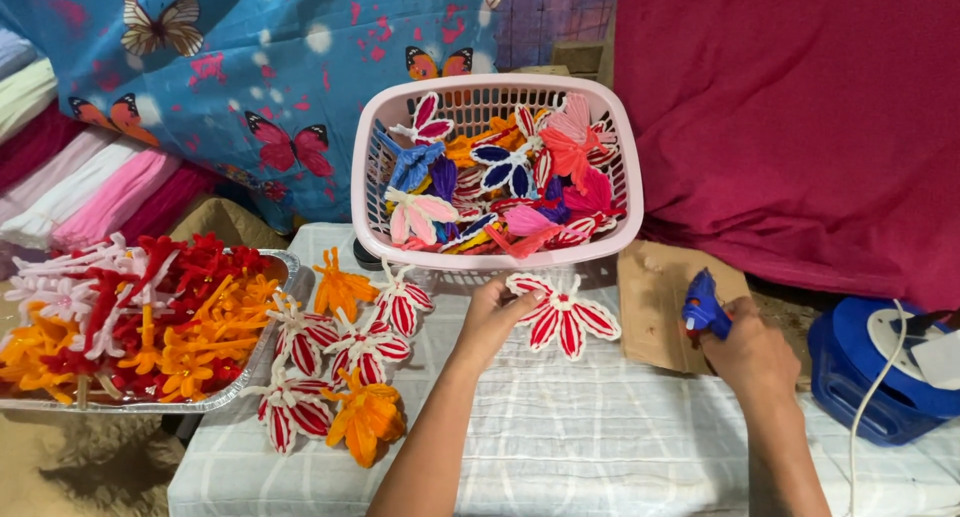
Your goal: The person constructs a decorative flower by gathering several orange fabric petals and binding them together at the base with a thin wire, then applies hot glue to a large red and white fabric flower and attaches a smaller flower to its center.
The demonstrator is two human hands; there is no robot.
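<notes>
My left hand (pixel 490 322) pinches the red-and-white butterfly (pixel 562 315) flat on the desk (pixel 600 447) below the pink basket (pixel 372 192), steadying it, while my right hand (pixel 748 355) grips the blue glue gun (pixel 703 307), fingers closed.

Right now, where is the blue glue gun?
In the head view, the blue glue gun is in the right hand, over the brown cardboard, right of the red-and-white butterfly.
</notes>
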